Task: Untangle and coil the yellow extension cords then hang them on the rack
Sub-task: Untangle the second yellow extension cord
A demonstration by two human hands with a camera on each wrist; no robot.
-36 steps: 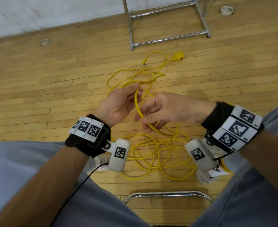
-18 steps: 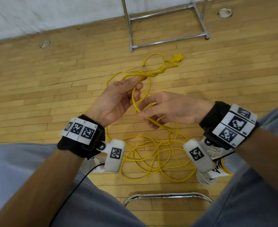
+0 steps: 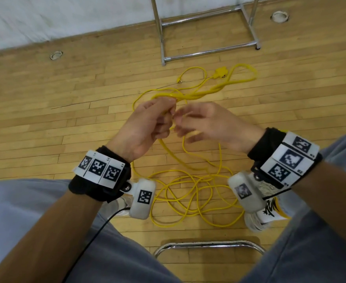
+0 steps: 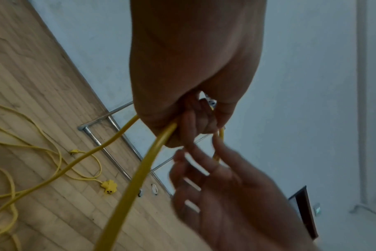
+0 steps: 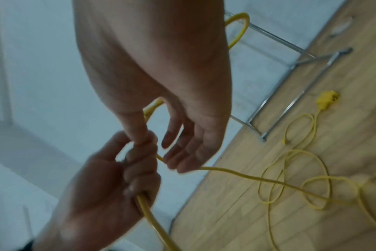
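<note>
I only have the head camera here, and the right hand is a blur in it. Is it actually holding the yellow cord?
Observer: It isn't gripping it. In the right wrist view the right hand has straight, relaxed fingers, and the yellow cord runs just past their tips.
Visitor: And the left one?
Observer: There the left hand is a closed fist round the cord, which comes out below its little finger.
Visitor: Just one strand?
Observer: No. The left wrist view shows two strands leaving that fist and running down toward the floor.
</note>
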